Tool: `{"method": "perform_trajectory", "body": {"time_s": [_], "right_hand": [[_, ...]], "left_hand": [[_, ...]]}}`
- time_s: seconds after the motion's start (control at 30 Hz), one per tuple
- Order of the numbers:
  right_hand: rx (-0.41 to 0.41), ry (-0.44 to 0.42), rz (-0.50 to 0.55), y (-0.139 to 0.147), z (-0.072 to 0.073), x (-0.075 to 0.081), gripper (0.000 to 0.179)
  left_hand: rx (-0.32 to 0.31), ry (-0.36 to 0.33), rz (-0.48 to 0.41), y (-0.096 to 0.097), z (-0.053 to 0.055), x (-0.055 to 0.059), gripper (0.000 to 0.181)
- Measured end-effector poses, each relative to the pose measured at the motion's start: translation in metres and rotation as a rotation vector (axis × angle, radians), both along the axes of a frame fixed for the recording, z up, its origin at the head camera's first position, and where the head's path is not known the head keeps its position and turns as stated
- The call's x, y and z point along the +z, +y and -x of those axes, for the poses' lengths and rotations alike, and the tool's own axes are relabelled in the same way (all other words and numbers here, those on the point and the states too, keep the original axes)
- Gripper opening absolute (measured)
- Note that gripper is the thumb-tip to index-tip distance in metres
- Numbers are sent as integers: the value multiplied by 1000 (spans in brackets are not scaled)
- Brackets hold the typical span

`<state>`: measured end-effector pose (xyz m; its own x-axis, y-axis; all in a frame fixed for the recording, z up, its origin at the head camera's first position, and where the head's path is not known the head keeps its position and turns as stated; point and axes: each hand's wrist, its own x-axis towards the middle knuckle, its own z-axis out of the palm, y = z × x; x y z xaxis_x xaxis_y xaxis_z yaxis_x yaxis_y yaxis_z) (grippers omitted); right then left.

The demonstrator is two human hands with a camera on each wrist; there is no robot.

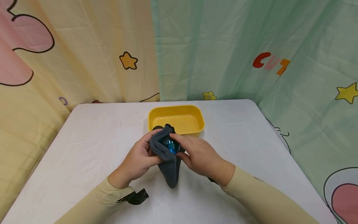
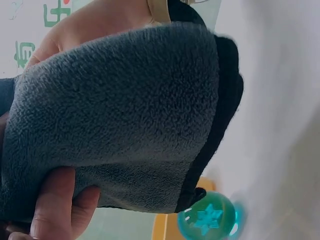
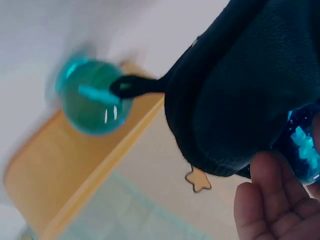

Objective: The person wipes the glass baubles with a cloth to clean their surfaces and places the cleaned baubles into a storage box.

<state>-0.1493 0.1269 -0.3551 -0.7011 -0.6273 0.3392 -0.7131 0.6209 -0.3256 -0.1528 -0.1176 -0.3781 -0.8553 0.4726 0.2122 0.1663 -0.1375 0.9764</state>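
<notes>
A dark grey-blue plush cloth (image 1: 169,169) with a black edge hangs folded between the two hands. My left hand (image 1: 137,160) grips it from the left, thumb in front. My right hand (image 1: 204,155) holds a clear blue ball (image 1: 171,144) between thumb and fingers, against the cloth's fold. In the right wrist view light blue shapes show inside this ball (image 3: 305,145), with the cloth partly over it. A second, teal see-through ball (image 2: 206,217) with a star-like shape inside sits beside the yellow basin (image 1: 176,107), below the cloth's edge in the left wrist view.
The basin stands on a white-covered table (image 1: 235,130), just beyond the hands. A black cloth loop (image 3: 132,86) overlaps the teal ball in the right wrist view. Printed curtains (image 1: 209,46) hang along the table's back and sides.
</notes>
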Motion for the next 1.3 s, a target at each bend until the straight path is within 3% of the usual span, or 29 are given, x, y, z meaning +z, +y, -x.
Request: {"method": "perform_trajectory", "body": {"time_s": [0.1,0.17,0.23,0.27,0.33,0.53,0.77,0.8,0.87,0.93,1.03,1.1,1.17,1.3], "right_hand": [[-39,-310,126,-2,-1,1,60],[-56,-517,230,-2,0,-1,45],[-66,-623,287,-3,1,-3,32],[-68,-634,297,-3,0,-3,30],[-57,-576,271,-4,-1,-4,33],[-51,-240,30,-3,-5,4,70],[-15,39,-102,0,-2,7,67],[-18,46,-102,0,-2,6,66],[-38,-35,-71,0,-1,5,66],[-49,-213,13,0,-1,3,59],[-72,-534,185,-1,0,-1,35],[-81,-620,243,-2,1,-4,28],[-80,-595,232,-3,0,-5,32],[-65,-361,101,-3,-3,-2,53]], "left_hand": [[-4,11,16,0,0,0,79],[-6,12,23,1,-1,-1,78],[-7,7,24,1,-1,-2,78],[-8,3,18,2,-1,-2,78],[-9,-8,8,2,-1,-2,79],[9,-14,8,2,-1,-1,82],[-4,-14,7,2,0,2,80],[-9,-13,6,3,0,2,79],[-17,-8,9,3,-1,2,78],[-18,-4,16,4,-1,1,77],[-11,-7,36,4,-2,-1,77],[-9,-17,38,4,-2,-2,77],[-8,-22,31,4,-2,-3,79],[-7,-17,12,4,-1,-3,82]]}}
